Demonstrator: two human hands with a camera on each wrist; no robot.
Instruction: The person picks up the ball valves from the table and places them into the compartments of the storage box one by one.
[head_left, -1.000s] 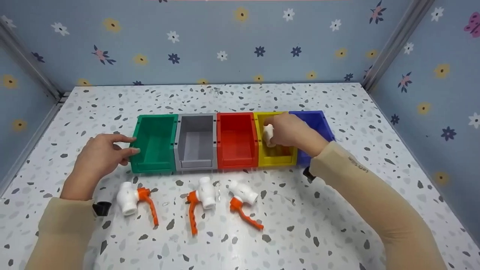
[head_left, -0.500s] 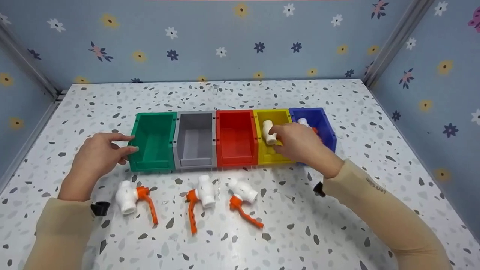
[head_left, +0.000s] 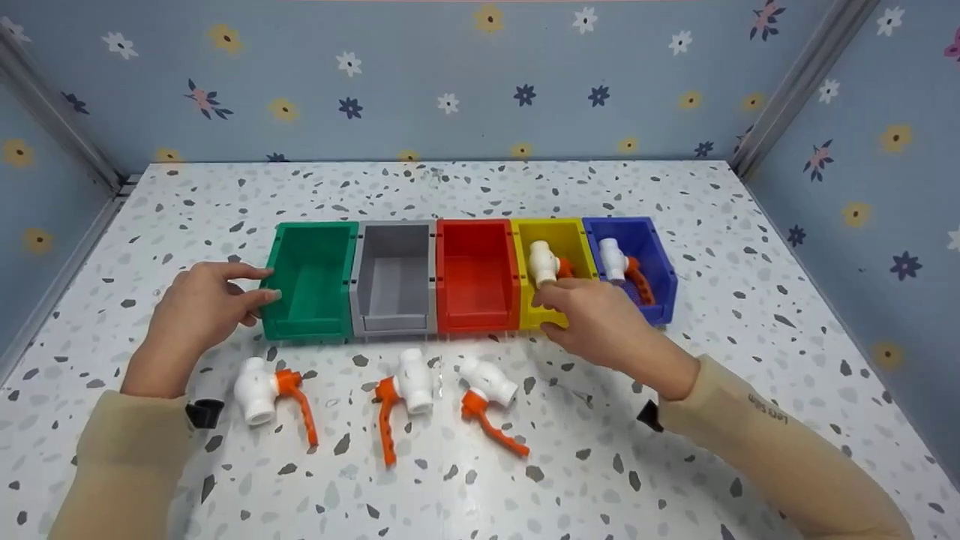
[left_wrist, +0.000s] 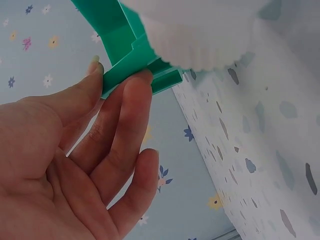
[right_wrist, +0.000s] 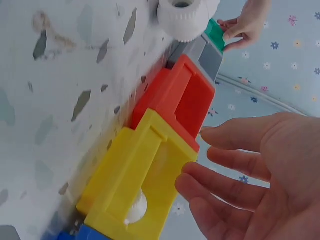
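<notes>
Table: speckled; bears all we work with.
Bins: green bin, grey bin, red bin, yellow bin, blue bin, side by side. A knock could shift them, we judge.
Left hand: thumb and fingers pinch the green bin's outer edge; light, steady bracing seems enough.
Right hand: fingers parted, loosely curved, holding nothing we see, over the yellow bin's front; contact with its valve unclear. Best withdrawn without brushing the lip.
Binned valves: yellow-bin valve, blue-bin valve.
Loose valves: left valve, middle valve, right valve, before the bins. We favour gripping white bodies.
Yellow-bin handle: orange, partly hidden; handles could catch walls.
</notes>
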